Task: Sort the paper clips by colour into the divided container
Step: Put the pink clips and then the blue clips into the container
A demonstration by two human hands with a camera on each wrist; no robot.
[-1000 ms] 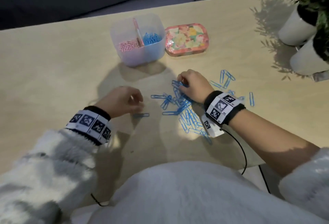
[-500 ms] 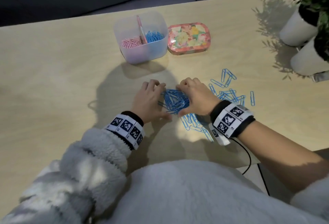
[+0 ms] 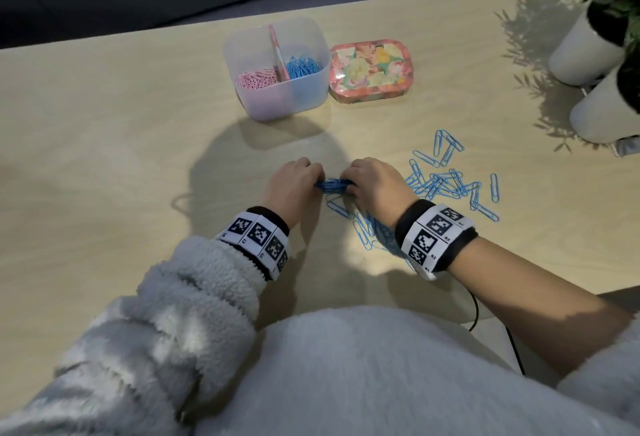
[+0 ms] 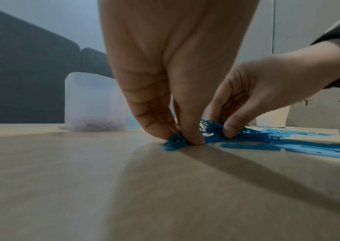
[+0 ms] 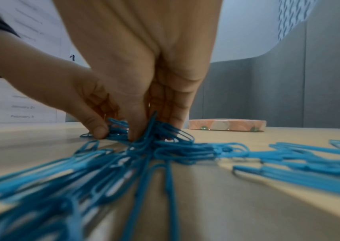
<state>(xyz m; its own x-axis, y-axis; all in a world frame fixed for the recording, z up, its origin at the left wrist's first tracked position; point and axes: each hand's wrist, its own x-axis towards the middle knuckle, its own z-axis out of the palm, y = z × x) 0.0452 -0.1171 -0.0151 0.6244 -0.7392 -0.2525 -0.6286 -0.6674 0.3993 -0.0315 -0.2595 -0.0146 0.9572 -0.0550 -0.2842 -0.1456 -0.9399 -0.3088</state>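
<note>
Left hand: our left hand [image 3: 294, 183] is down on the table [image 3: 104, 158], thumb and fingers curled around the left end of a bunch of blue clips [image 3: 334, 185]; in the left wrist view the thumb and fingers [image 4: 191, 130] pinch the clips against the wood.
Right hand: our right hand [image 3: 375, 188] grips the right end of the same bunch, its thumb and fingers [image 5: 136, 130] dug into the tangle.
Hands together: the two hands sit close, knuckle to knuckle, with only the bunch showing between them.
Bunch: it lies at table level, at 6 o'clock from the container.
Loose clips: more blue clips [image 3: 446, 183] are scattered at 3 o'clock from our right hand, and a second patch [image 3: 370, 231] lies under and beside the right wrist, at 5 o'clock from the bunch.
Container: the clear divided box [image 3: 277, 68] stands at 12 o'clock from our hands, well apart from them; pink clips [image 3: 258, 78] fill its left half, blue clips [image 3: 301, 65] its right half, with a pink divider [image 3: 278, 53] between.
Tin: a flowered tin [image 3: 370, 70] sits just beside the box at its 3 o'clock.
Pots: two white plant pots [image 3: 588, 82] stand at the table's far right edge, at 2 o'clock from our hands.
</note>
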